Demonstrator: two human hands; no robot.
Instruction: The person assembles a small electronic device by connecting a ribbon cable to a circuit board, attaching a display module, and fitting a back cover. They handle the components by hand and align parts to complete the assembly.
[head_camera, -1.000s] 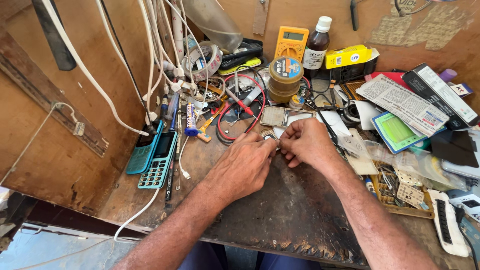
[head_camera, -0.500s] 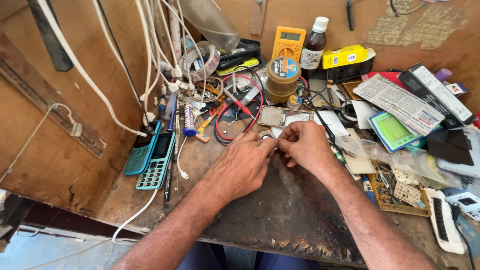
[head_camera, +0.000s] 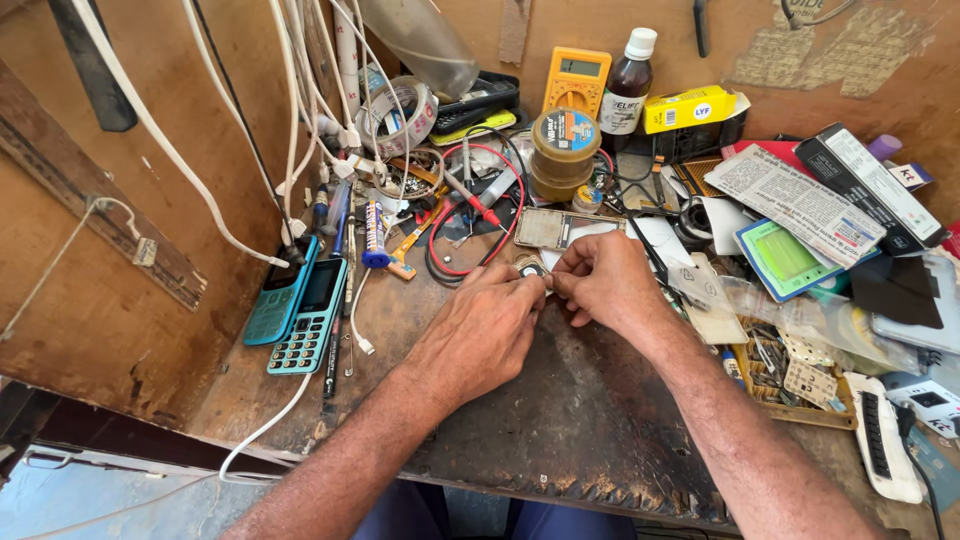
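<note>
- Small part (head_camera: 549, 287), pale and mostly hidden, sits pinched between the fingertips of both hands over the dark worn benchtop (head_camera: 560, 420), just in front of a small round component (head_camera: 528, 266); its kind cannot be told.
- Left hand (head_camera: 485, 330): palm down, knuckles up, fingers curled in, thumb and forefinger closed on the part from the left.
- Right hand (head_camera: 605, 285): also palm down, fingers bunched, tips closed on the same part from the right; the two hands touch at the fingertips.
- Both forearms come in from the bottom edge and converge at the bench centre.
- Just behind the hands: flat phone frame (head_camera: 553, 228), red and black probe leads (head_camera: 470, 215) looped beside it.
- Further back: round tin with blue and orange label (head_camera: 565, 150), yellow multimeter (head_camera: 577, 80) leaning against the back wall, brown bottle with white cap (head_camera: 626, 85), yellow box (head_camera: 692, 108) to its right.
- Right side: printed paper sheet (head_camera: 795, 200), green-faced flat pack (head_camera: 785, 258), long black box with white label (head_camera: 872, 185).
- Left side: two teal keypad phones (head_camera: 300, 305) side by side, white cables (head_camera: 300, 120) hanging above, roll of clear tape (head_camera: 400, 115).
</note>
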